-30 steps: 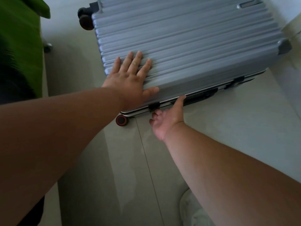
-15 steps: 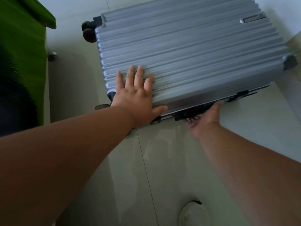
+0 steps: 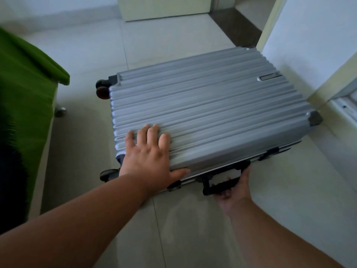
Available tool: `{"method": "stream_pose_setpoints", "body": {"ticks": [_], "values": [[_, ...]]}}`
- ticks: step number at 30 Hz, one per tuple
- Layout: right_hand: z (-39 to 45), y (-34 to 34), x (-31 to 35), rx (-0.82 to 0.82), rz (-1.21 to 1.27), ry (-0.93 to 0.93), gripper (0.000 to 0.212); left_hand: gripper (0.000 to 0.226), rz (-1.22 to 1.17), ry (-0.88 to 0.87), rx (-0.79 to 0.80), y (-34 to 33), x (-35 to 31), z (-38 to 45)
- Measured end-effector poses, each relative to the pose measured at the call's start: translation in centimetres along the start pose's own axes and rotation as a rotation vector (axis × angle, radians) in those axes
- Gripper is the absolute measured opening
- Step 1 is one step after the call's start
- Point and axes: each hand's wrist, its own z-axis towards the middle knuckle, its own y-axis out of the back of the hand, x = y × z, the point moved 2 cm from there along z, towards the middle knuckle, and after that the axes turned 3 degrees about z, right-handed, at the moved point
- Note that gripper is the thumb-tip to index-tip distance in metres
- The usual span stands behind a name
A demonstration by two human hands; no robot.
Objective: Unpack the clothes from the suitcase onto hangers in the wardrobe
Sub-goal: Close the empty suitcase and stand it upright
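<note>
Suitcase (image 3: pixel 202 117) laid flat and closed on floor (image 3: pixel 173 229) | side handle (image 3: pixel 222 183) newly gripped by right hand (image 3: pixel 234 190), previously only touched | left hand (image 3: pixel 148 157) kept spread on shell | latches judged next; clothes unseen

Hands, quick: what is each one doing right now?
Left hand: open, fingers flat on the suitcase lid.
Right hand: fingers curled around the suitcase's black side handle.

left side: green-covered bed (image 3: pixel 25 97) stands near the suitcase (image 3: pixel 208 117), a floor strip between
right side: white wall (image 3: pixel 309 45) just beside the case's corner
front: bare floor tiles (image 3: pixel 173 219) under both arms
</note>
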Motion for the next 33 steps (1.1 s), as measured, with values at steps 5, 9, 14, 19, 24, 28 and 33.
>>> {"method": "stream_pose_setpoints", "body": {"ticks": [5,9,14,19,24,28,33], "values": [[0.5,0.4,0.5,-0.023,0.084,0.031,0.070,0.114,-0.050,0.011,-0.033,0.2,-0.2,0.6],[-0.2,0.2,1.0,-0.001,0.122,0.038,0.065,0.118,-0.094,0.008,0.013,-0.2,-0.5,1.1],[-2.4,-3.1,3.3,0.102,0.143,0.123,0.057,0.114,-0.145,0.033,0.015,0.0,-1.1,1.0],[-3.8,-6.0,5.2,0.186,0.052,0.248,0.049,0.110,-0.250,0.085,-0.063,0.4,-0.2,0.0],[-7.4,-10.3,7.1,0.357,-0.065,0.358,0.050,0.104,-0.419,0.182,-0.182,-0.1,2.3,-0.6],[-12.0,-14.4,8.8,0.521,-0.188,0.499,0.053,0.101,-0.673,0.251,-0.258,0.1,4.7,0.2],[-16.6,-17.2,8.3,0.614,-0.306,0.630,0.054,0.108,-0.899,0.231,-0.140,0.9,7.5,0.9]]}}
